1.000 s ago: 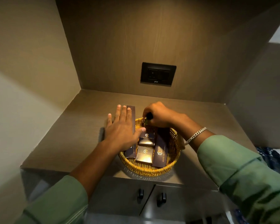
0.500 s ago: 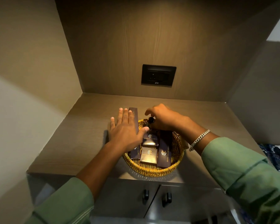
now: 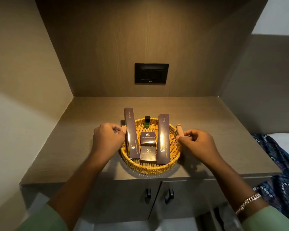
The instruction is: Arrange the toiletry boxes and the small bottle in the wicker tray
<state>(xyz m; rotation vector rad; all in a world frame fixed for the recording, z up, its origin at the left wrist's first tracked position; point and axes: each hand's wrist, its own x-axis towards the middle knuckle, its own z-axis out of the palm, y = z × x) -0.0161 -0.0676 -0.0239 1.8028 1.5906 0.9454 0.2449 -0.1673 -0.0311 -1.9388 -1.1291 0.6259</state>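
Wicker tray [image 3: 150,169] on the shelf [image 3: 73,147]; two long boxes [image 3: 131,134] at 9 and 3 o'clock, two small boxes [image 3: 148,138] centred, bottle [image 3: 147,122] upright at 12; left hand [image 3: 107,139] and right hand [image 3: 198,142] curl on the side handles [image 3: 180,130]; arrangement appears complete, perhaps only squaring the tray left.
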